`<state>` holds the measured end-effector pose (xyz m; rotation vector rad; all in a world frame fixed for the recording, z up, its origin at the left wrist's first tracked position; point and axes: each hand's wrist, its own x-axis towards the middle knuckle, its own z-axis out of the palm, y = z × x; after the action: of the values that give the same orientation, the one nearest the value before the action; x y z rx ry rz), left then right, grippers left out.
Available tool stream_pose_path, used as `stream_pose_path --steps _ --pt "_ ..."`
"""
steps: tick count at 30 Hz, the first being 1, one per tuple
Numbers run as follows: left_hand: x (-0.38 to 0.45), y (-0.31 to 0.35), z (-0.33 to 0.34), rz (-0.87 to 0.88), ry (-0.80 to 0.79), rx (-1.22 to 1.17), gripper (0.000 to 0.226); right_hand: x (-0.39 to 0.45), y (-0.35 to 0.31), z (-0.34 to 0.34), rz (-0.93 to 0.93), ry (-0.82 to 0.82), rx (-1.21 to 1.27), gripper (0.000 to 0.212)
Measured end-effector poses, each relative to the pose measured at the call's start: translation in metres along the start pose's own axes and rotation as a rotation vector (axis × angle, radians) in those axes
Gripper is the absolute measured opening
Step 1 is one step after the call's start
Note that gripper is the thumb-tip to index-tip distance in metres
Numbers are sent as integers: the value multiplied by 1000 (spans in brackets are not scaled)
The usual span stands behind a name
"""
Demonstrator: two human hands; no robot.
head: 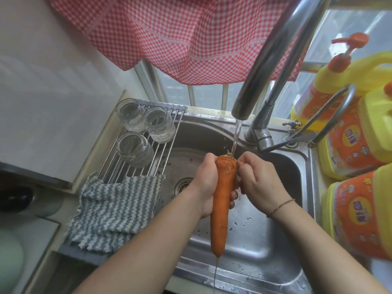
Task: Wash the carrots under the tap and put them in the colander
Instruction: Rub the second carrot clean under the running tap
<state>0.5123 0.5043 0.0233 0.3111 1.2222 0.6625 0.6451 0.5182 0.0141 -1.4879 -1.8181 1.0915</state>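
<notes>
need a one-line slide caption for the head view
Left hand holds a carrot under the running tap over the sink while the right hand rubs its top.

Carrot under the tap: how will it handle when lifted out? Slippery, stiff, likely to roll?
The carrot is probably slippery: water from the tap runs over it and drips off its tip. It looks stiff, holding straight beyond the left hand. Its round, tapered shape suggests it could roll if laid flat.

left fingers (233, 196) mostly behind carrot (220, 204), detergent bottles (356, 213) cropped right
</notes>
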Motion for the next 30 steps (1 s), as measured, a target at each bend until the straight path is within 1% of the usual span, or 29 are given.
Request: stream_pose_path --steps 2,4,6,9,12,15,17,20,22,25,30 --pt "1 0 1 0 -11 -25 61 1 1 0 -41 4 -76 25" --pt "2 -1 0 -9 -20 -33 60 1 1 -2 -91 25 -152 35" --pt "2 -3 0 -13 -19 -34 57 0 0 -4 -123 34 -175 39" --pt "2 -6 3 36 42 -16 55 -2 -3 -3 -88 37 -102 42" --pt "6 -11 8 132 127 -46 53 0 -7 0 -14 -1 -74 39" --pt "10 -13 16 273 202 -224 45 8 -8 4 100 -58 83 37" --pt "15 -13 21 341 219 -338 41 13 -9 7 132 -49 191 33" --pt "24 -12 22 405 243 -392 37 18 -14 8 106 -3 174 30" --pt "27 -11 23 425 260 -412 36 21 -15 7 79 14 137 36" --pt "25 -12 23 411 267 -405 37 23 -14 4 54 -28 99 38" --pt "26 -16 22 381 262 -411 40 20 -10 3 33 -75 78 33"
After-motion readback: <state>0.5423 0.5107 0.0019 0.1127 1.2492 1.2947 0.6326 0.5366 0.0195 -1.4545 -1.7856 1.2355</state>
